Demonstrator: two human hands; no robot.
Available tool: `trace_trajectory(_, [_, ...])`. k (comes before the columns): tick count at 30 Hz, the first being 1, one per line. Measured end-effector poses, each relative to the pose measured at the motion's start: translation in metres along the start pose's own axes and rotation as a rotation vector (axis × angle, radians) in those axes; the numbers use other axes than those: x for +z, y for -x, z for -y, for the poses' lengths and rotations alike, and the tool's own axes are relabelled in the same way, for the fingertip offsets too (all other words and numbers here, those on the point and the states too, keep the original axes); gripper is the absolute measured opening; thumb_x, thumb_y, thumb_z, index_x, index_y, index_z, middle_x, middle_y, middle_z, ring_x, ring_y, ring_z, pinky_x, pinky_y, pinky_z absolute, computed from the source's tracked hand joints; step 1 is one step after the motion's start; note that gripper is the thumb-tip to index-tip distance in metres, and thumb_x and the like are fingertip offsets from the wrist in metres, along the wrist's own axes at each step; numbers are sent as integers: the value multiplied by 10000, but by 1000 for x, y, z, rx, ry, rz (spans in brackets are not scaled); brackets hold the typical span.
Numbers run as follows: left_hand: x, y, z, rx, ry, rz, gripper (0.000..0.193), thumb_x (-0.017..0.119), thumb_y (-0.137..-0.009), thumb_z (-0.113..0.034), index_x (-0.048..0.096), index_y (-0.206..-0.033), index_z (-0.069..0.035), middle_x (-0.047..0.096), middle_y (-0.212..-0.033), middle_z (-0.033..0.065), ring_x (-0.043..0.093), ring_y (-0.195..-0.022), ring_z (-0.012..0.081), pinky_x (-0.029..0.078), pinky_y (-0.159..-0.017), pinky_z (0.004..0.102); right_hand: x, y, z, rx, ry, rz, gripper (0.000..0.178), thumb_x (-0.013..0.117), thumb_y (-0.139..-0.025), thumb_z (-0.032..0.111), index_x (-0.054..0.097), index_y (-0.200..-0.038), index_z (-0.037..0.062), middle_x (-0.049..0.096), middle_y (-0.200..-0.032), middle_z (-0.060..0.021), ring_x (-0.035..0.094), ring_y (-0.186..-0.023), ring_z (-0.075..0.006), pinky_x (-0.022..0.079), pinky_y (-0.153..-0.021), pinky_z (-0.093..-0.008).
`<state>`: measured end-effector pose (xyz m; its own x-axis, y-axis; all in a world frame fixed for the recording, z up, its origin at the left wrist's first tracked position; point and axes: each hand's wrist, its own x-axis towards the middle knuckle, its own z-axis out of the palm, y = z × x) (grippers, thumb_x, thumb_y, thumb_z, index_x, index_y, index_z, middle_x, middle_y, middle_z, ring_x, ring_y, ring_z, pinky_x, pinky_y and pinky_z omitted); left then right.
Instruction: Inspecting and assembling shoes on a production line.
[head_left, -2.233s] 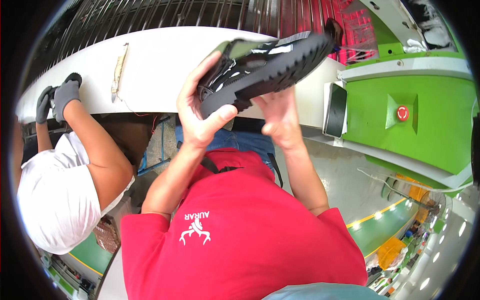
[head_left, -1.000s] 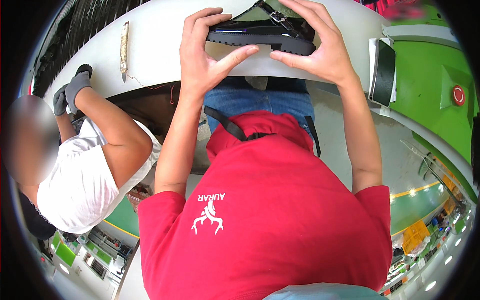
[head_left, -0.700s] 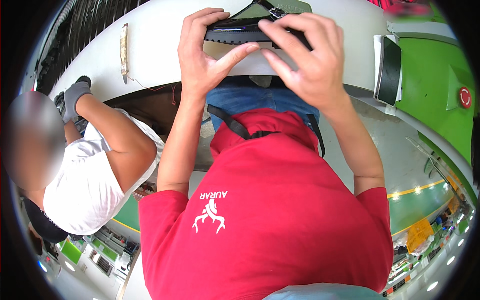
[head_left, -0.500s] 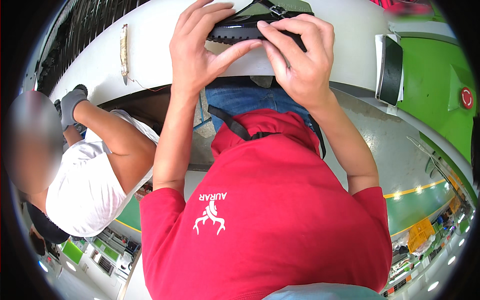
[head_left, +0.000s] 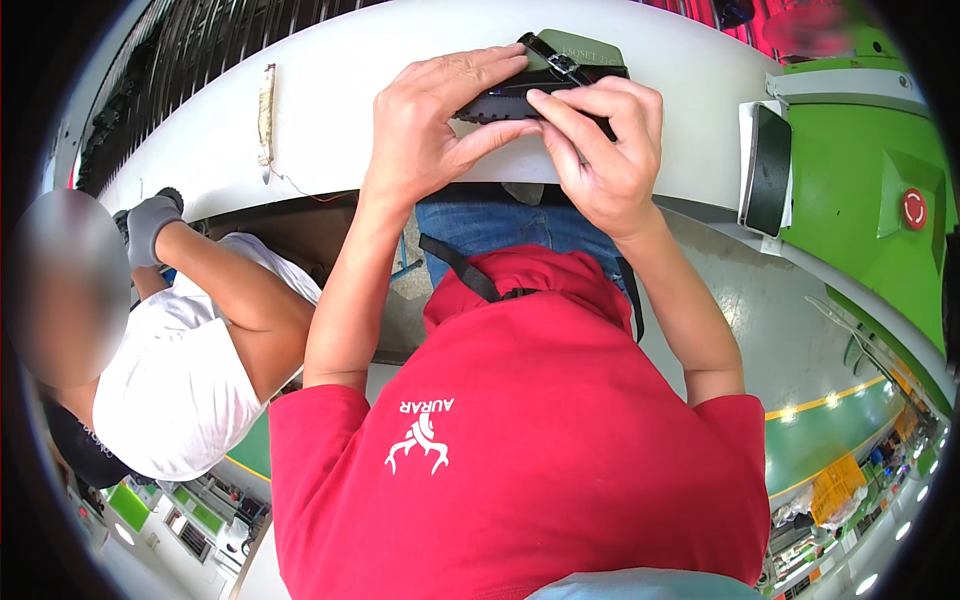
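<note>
A glossy black shoe (head_left: 500, 104) with a ridged sole lies on its side at the white table, held between my two hands. A green shoe last (head_left: 592, 50) fills it, and a black strap with a metal buckle (head_left: 563, 64) crosses over the last. My left hand (head_left: 428, 118) covers the shoe's left end, fingers over the upper and thumb stretched along the sole edge. With bent fingers, my right hand (head_left: 608, 135) grips the right part below the buckle; its thumb is near my left thumb tip. The fingers hide much of the shoe's side.
A knife with a wrapped handle (head_left: 266, 115) lies on the white table (head_left: 330, 100) to the left, a thin cord beside it. At right, a phone (head_left: 768, 170) rests by a green machine with a red button (head_left: 914, 209). A co-worker in a white shirt (head_left: 180, 400) sits at left.
The view has shifted, so the table and hands appear lower and more of the last and buckle shows. Both hands keep hold of the shoe in nearly the same grip.
</note>
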<state>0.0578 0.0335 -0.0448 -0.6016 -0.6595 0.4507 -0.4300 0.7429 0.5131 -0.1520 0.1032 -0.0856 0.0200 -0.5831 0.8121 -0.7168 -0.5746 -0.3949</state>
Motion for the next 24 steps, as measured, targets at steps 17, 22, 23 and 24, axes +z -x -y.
trace_trajectory(17, [1,1,1,-16,-28,-28,575,936,-825,-257,786,-1353,-82,791,-1341,124,757,-1238,303,563,-1075,406,1,-2,-11,-38,-8,-32,544,930,-661,-5,850,-1174,158,715,-1089,-4,615,-1041,-287,543,-893,-416])
trace_trajectory(22, [5,9,-11,14,-57,-127,557,958,-794,-260,815,-1297,-69,804,-1327,110,760,-1244,286,553,-1067,390,-18,-9,-14,180,-108,69,730,998,-648,188,770,-1339,130,635,-1393,-95,601,-1286,-346,511,-1083,-456])
trace_trajectory(23, [7,10,-12,34,-67,-162,554,973,-770,-262,825,-1266,-64,810,-1317,104,763,-1240,278,554,-1049,379,-21,-12,-14,179,-111,77,730,998,-648,188,770,-1339,130,635,-1393,-95,601,-1286,-346,511,-1083,-456])
trace_trajectory(24, [8,11,-11,27,-66,-167,554,973,-770,-262,825,-1266,-64,810,-1317,104,763,-1240,278,554,-1049,379,-24,-17,-15,204,-121,84,782,1016,-636,237,757,-1366,125,636,-1406,-96,605,-1298,-342,518,-1090,-457])
